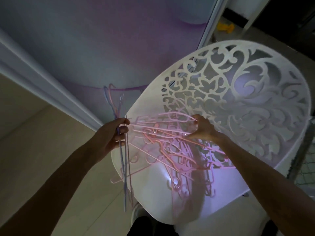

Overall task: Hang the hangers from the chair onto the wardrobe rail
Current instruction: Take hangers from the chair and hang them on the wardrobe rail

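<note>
The left hand (pixel 114 133) is curled round a thin bunch (pixel 125 160) of bluish-purple hangers, thumb over the top and fingers wrapped underneath. The bunch stands nearly upright through the fist. Its hooks rise above the knuckles against the purple wall (pixel 68 40), and its long bars hang down below the palm, past the front left edge of the chair (pixel 255 92). I cannot tell how many hangers are in the bunch.

The right hand (pixel 203 129) reaches over the seat with its fingers bent and close together. The fingertips (pixel 196 120) pinch the curved top of 1 pink hanger (pixel 177 115), which runs leftward from them toward the left fist. The thumb points left and down, lying against other pink bars.

Between the 2 hands, and below the right hand's fingers, a tangled pile (pixel 170 150) of pink hangers lies across the white seat. Some bars stretch from just beside the left thumb to under the right palm. Others spill toward the near edge of the seat, where several hooks lie in a bright patch of light. 1 pink bar sticks out over the seat's left edge, below the left fist.

The chair's back is white with cut-out scrollwork and stands beyond the right fingers. Far above them, past a pale door frame (pixel 207 23), a yellow object (pixel 225 27) sits on the floor.
</note>
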A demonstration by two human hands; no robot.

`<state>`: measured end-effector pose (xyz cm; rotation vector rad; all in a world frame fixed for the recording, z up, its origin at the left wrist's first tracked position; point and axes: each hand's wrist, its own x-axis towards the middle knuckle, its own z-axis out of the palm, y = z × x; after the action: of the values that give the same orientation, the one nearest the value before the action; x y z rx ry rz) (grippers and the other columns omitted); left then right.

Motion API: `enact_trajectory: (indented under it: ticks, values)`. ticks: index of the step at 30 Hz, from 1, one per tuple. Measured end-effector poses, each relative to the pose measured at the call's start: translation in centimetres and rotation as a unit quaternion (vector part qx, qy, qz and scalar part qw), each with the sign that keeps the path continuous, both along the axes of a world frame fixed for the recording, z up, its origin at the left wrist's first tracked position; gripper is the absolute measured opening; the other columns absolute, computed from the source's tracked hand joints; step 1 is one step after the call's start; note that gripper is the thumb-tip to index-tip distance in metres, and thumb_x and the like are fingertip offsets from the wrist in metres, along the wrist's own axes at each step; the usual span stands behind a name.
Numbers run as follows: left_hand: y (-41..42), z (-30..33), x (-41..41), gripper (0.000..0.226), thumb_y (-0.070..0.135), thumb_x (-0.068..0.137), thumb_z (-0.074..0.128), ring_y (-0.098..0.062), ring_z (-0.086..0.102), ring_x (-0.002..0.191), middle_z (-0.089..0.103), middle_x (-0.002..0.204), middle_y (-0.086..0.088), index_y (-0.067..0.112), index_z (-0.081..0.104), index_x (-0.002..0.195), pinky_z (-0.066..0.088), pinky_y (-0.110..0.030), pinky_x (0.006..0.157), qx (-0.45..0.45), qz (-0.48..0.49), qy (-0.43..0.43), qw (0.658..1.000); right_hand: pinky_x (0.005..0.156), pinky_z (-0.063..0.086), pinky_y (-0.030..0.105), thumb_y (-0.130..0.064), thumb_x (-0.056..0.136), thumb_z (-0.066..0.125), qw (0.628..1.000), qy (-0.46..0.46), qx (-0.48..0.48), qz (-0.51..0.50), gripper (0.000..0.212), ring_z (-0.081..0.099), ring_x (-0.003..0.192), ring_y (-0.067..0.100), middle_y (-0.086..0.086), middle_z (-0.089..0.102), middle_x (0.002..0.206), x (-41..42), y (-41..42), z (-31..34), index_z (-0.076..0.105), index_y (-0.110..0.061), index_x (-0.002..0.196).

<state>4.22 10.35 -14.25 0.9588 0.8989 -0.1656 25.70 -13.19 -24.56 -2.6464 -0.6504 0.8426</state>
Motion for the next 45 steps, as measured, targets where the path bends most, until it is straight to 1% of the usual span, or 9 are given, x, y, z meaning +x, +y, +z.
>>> enact_trajectory:
  ticks: [3, 8, 12, 17, 20, 26, 31, 37, 45]
  values:
    - [0.2, 1.7, -0.5, 0.03, 0.022, 0.098, 0.035, 0.0, 0.025, 0.028, 0.037, 0.038, 0.01, 0.019, 0.052, 0.074, 0.02, -0.009, 0.035, 0.028, 0.021, 0.004, 0.999, 0.088, 0.044, 0.031, -0.035, 0.055, 0.088, 0.998, -0.031, 0.039, -0.027, 0.08, 0.057, 0.094, 0.016, -0.005, 0.056, 0.099, -1.3, -2.7, 1.6, 0.046, -0.019, 0.122]
    - [-0.8, 6.2, -0.3, 0.028, 0.017, 0.097, 0.037, 0.001, 0.023, 0.024, 0.034, 0.035, 0.01, 0.018, 0.052, 0.074, 0.013, -0.004, 0.03, 0.125, 0.064, 0.022, 0.99, 0.107, 0.031, 0.043, -0.019, 0.062, 0.081, 0.996, -0.05, -0.014, 0.078, 0.092, 0.047, 0.125, 0.026, 0.007, 0.047, 0.136, -2.4, -6.0, 6.1, 0.033, -0.015, 0.14]
    - [-1.7, 11.4, -0.8, 0.025, 0.012, 0.096, 0.042, 0.001, 0.041, 0.025, 0.049, 0.058, 0.001, 0.016, 0.052, 0.074, 0.027, -0.005, 0.031, 0.123, 0.056, 0.021, 0.991, 0.114, 0.01, 0.048, -0.016, 0.065, 0.075, 0.975, -0.091, -0.079, 0.189, 0.09, 0.029, 0.14, 0.019, 0.005, 0.031, 0.15, -4.6, -7.3, 12.7, 0.029, -0.017, 0.143]
    - [-3.7, 15.4, -3.7, 0.012, 0.004, 0.069, 0.06, -0.011, 0.073, 0.072, 0.068, 0.101, -0.005, 0.01, 0.06, 0.058, 0.058, -0.022, 0.059, -0.014, -0.073, -0.006, 0.997, 0.107, 0.021, 0.06, -0.011, 0.045, 0.076, 0.919, -0.239, 0.048, 0.311, 0.098, 0.025, 0.139, 0.019, 0.01, 0.044, 0.143, -8.5, -6.2, 20.3, 0.031, -0.023, 0.131]
    - [-6.2, 18.8, -5.5, 0.03, -0.014, 0.074, 0.05, -0.017, 0.067, 0.1, 0.063, 0.119, -0.004, 0.009, 0.052, 0.094, 0.057, -0.03, 0.077, -0.053, -0.155, -0.028, 0.986, 0.107, 0.016, 0.059, -0.014, 0.047, 0.067, 0.899, -0.243, 0.118, 0.345, 0.089, 0.028, 0.138, 0.015, 0.008, 0.045, 0.142, -11.5, -4.5, 25.0, 0.033, -0.024, 0.128]
    - [-10.0, 24.8, -12.0, 0.038, 0.002, 0.081, 0.067, -0.009, 0.064, 0.08, 0.068, 0.096, -0.002, -0.004, 0.06, 0.118, 0.051, -0.016, 0.068, -0.02, -0.196, -0.057, 0.979, 0.109, 0.023, 0.048, -0.018, 0.054, 0.07, 0.844, -0.281, 0.142, 0.434, 0.081, 0.056, 0.114, 0.023, 0.005, 0.056, 0.124, -18.3, -2.6, 33.1, 0.033, -0.025, 0.125]
    - [-9.2, 28.8, -19.2, 0.024, -0.008, 0.077, 0.065, 0.002, 0.061, 0.06, 0.069, 0.083, 0.01, 0.014, 0.058, 0.081, 0.045, -0.01, 0.052, 0.049, -0.145, -0.064, 0.986, 0.1, 0.019, 0.039, -0.029, 0.048, 0.07, 0.799, -0.326, 0.136, 0.486, 0.083, 0.049, 0.106, 0.016, 0.001, 0.059, 0.112, -21.9, -1.3, 38.3, 0.041, -0.026, 0.125]
    - [-5.5, 32.5, -29.0, 0.033, -0.009, 0.054, 0.053, -0.004, 0.038, 0.053, 0.053, 0.073, 0.007, 0.017, 0.047, 0.073, 0.022, -0.011, 0.032, 0.08, 0.021, -0.06, 0.995, 0.101, 0.023, 0.039, -0.022, 0.054, 0.067, 0.786, -0.33, 0.096, 0.514, 0.084, 0.054, 0.11, 0.021, -0.002, 0.054, 0.119, -25.5, 1.5, 44.4, 0.034, -0.033, 0.131]
    - [3.6, 36.7, -40.9, 0.019, 0.014, 0.089, 0.05, -0.005, 0.062, 0.044, 0.065, 0.054, 0.006, 0.016, 0.054, 0.071, 0.035, -0.011, 0.039, 0.145, 0.195, -0.053, 0.969, 0.095, 0.031, 0.039, -0.032, 0.063, 0.073, 0.745, -0.435, 0.035, 0.504, 0.089, 0.045, 0.119, 0.02, -0.004, 0.048, 0.125, -33.9, 11.5, 52.5, 0.029, -0.034, 0.14]
